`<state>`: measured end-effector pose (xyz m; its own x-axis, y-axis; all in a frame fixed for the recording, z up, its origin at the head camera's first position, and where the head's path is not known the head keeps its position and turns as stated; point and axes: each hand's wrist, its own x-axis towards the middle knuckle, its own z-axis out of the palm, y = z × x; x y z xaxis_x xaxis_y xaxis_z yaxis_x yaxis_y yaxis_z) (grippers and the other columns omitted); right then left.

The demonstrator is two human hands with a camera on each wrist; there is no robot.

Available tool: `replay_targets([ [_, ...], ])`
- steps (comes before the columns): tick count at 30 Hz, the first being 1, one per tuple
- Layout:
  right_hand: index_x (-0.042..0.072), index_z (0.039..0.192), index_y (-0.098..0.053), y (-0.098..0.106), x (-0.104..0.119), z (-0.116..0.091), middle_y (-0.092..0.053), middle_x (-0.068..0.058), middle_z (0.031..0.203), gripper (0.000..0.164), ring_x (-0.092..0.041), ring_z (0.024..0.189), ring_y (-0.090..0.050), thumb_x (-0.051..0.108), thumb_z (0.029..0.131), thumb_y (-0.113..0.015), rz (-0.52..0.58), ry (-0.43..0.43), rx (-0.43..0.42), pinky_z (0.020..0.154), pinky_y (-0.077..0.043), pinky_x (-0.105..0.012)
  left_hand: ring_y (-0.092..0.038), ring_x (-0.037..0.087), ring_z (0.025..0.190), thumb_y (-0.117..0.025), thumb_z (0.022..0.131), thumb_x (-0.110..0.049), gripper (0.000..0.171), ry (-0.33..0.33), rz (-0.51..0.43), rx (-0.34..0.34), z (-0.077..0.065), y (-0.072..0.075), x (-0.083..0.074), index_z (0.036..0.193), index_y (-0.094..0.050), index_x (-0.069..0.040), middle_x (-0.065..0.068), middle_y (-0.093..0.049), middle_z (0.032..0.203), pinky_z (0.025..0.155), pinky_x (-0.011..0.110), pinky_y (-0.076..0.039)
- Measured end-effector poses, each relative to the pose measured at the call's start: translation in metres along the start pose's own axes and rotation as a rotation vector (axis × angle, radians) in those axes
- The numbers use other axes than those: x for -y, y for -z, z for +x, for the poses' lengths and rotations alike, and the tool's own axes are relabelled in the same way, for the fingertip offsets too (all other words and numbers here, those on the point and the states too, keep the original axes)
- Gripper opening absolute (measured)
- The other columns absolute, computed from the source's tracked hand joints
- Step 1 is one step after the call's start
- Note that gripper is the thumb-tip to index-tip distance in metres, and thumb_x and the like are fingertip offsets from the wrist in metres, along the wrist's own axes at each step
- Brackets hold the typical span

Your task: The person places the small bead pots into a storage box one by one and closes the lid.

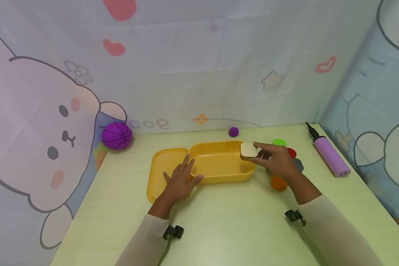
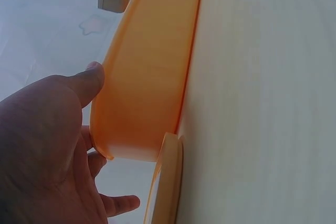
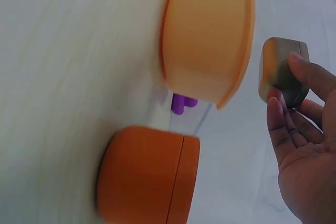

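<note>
A yellow oval-ended container (image 1: 219, 178) stands on the table, open at the top. At its left end is my left hand (image 1: 179, 183), fingers spread and thumb against the container's near side. Beneath that hand, a yellow lid (image 1: 156, 166) lies beside the container. Over the container's right end, my right hand (image 1: 276, 159) pinches a small rounded-square box (image 1: 249, 150) between thumb and fingers. The box has a cream top; its grey-olive side with a seam shows in the right wrist view (image 3: 281, 72).
Right of the container are an orange round-sided pot (image 1: 278, 183), a green piece (image 1: 279, 142), a red piece (image 1: 291, 152) and a grey piece (image 1: 298, 164), partly hidden by my right hand. A purple ball (image 1: 117, 136), small purple toy (image 1: 233, 132) and purple pump (image 1: 331, 156) lie farther out.
</note>
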<state>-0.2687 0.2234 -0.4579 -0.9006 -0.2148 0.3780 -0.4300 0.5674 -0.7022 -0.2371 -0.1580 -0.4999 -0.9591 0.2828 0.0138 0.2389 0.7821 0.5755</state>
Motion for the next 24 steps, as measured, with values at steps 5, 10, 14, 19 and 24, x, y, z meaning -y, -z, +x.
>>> replay_targets([
  [5,0.001,0.147,-0.068,-0.013,0.009,0.014,-0.082,-0.021,0.111,0.060,-0.029,0.090,-0.080,0.014,0.093,-0.090,0.028,-0.018,0.058,0.083,-0.065,-0.023,-0.017,0.048,0.170,-0.050,0.110,-0.066,0.082,0.004,-0.001,0.002,-0.001,0.001,-0.001,0.177,-0.022,-0.027,-0.007,-0.001,0.187,0.118,0.091,0.016],
  [10,0.001,0.149,-0.066,-0.027,0.017,0.030,-0.079,-0.023,0.122,0.060,-0.033,0.097,-0.080,0.014,0.095,-0.088,0.015,-0.054,0.117,0.090,-0.068,-0.045,-0.017,0.048,0.170,-0.048,0.110,-0.067,0.083,0.007,-0.003,0.012,0.000,0.001,0.001,0.177,-0.021,-0.028,-0.008,0.000,0.186,0.118,0.090,0.016],
  [14,-0.002,0.148,-0.066,-0.043,0.023,0.045,-0.077,-0.025,0.127,0.061,-0.035,0.099,-0.078,0.013,0.094,-0.089,0.034,-0.059,0.148,0.090,-0.068,-0.047,-0.018,0.049,0.169,-0.050,0.110,-0.066,0.082,0.004,-0.011,-0.009,0.000,0.003,0.002,0.177,-0.024,-0.026,-0.007,-0.002,0.186,0.118,0.091,0.015],
  [19,-0.002,0.145,-0.068,-0.065,0.029,0.056,-0.075,-0.025,0.131,0.059,-0.033,0.099,-0.078,0.012,0.092,-0.090,0.073,-0.102,0.183,0.086,-0.068,-0.042,-0.019,0.050,0.169,-0.051,0.110,-0.066,0.082,0.001,-0.011,-0.012,0.000,0.001,0.004,0.176,-0.025,-0.026,-0.007,-0.003,0.187,0.117,0.092,0.015],
  [24,-0.001,0.142,-0.069,-0.085,0.035,0.063,-0.074,-0.026,0.137,0.059,-0.030,0.095,-0.079,0.013,0.090,-0.092,0.088,-0.134,0.212,0.083,-0.067,-0.038,-0.020,0.050,0.168,-0.050,0.110,-0.067,0.083,0.002,-0.002,-0.009,-0.001,-0.001,0.003,0.176,-0.026,-0.024,-0.006,-0.004,0.187,0.117,0.093,0.013],
])
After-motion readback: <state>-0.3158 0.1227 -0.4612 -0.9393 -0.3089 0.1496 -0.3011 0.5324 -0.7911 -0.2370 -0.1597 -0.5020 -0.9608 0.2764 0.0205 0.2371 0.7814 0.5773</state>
